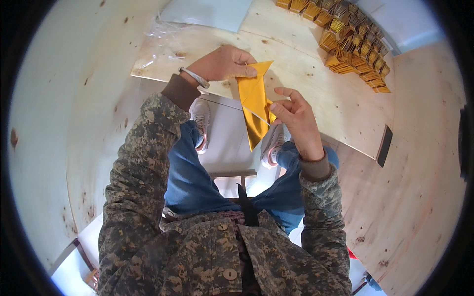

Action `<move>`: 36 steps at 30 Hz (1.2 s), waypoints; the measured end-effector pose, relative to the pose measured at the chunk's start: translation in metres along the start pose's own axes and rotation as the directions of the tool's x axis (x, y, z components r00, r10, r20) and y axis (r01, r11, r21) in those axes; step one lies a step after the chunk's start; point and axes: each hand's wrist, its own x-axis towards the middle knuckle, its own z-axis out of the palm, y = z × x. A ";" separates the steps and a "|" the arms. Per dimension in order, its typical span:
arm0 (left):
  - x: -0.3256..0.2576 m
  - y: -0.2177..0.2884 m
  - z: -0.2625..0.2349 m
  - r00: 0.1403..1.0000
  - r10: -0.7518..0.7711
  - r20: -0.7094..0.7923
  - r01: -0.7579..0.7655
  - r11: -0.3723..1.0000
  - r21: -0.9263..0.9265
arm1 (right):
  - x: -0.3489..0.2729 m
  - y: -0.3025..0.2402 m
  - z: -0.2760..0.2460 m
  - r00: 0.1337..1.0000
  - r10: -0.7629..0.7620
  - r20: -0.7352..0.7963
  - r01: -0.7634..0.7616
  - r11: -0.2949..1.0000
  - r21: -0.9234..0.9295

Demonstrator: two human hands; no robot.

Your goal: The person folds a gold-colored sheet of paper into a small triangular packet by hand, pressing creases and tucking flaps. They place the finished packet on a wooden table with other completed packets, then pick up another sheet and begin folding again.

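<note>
A sheet of shiny gold paper (pixel 253 96), folded into a slanted strip with pointed ends, is held up over the near edge of the table. My left hand (pixel 226 64) pinches its upper part, the thumb lying on the front face. At the lower right side, my right hand (pixel 298 118) grips a small flap of the paper between thumb and index finger, with the other fingers raised. A thin pale edge runs slantwise across the paper near that flap. The fingers behind the paper are partly hidden.
Many folded gold paper pieces stand in packed rows (pixel 353 42) at the table's far right. Crumpled clear plastic film (pixel 165 37) and a pale sheet (pixel 210 12) lie at the far left. A dark block (pixel 384 146) sits at the wooden table's (pixel 291 64) right corner.
</note>
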 end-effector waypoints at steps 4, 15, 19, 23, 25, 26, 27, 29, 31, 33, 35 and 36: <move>0.032 -0.014 -0.010 0.997 -0.039 0.069 0.031 0.994 0.105 | 0.038 0.005 -0.005 1.000 -0.026 -0.006 0.025 0.999 -0.045; 0.037 -0.040 0.009 0.905 0.254 -0.341 -0.043 0.853 0.520 | 0.087 0.032 0.005 0.992 -0.021 -0.125 -0.006 0.976 -0.217; 0.032 -0.042 0.009 0.878 0.335 -0.343 -0.066 0.793 0.606 | 0.092 0.029 0.003 0.995 0.022 -0.099 -0.035 0.990 -0.134; 0.011 -0.036 0.009 0.842 0.516 -0.159 -0.254 0.638 0.727 | 0.095 0.023 0.002 0.994 0.067 -0.086 -0.074 0.994 -0.083; -0.007 -0.029 0.013 0.857 0.511 -0.068 -0.327 0.642 0.694 | 0.095 0.021 0.002 0.994 0.079 -0.071 -0.083 0.995 -0.054; -0.016 -0.026 0.015 0.885 0.465 -0.023 -0.320 0.644 0.695 | 0.094 0.021 0.001 0.994 0.088 -0.067 -0.091 0.995 -0.039; -0.024 -0.023 0.016 0.907 0.421 0.020 -0.316 0.647 0.695 | 0.093 0.020 0.001 0.993 0.100 -0.066 -0.102 0.995 -0.024; -0.036 -0.020 0.019 0.929 0.361 0.082 -0.309 0.631 0.712 | 0.092 0.018 0.001 0.991 0.116 -0.073 -0.118 0.993 -0.022; -0.040 -0.022 0.023 0.935 0.334 0.117 -0.305 0.594 0.744 | 0.092 0.016 0.001 0.987 0.143 -0.071 -0.143 0.990 0.010; -0.037 -0.028 0.028 0.921 0.382 0.076 -0.276 0.502 0.819 | 0.092 0.012 0.000 0.980 0.187 -0.063 -0.182 0.980 0.075; -0.035 -0.033 0.036 0.912 0.409 0.031 -0.234 0.458 0.858 | 0.093 0.009 0.001 0.977 0.203 -0.063 -0.201 0.979 0.038; -0.034 -0.035 0.040 0.910 0.414 0.009 -0.218 0.461 0.860 | 0.093 0.008 0.001 0.975 0.211 -0.066 -0.210 0.978 0.020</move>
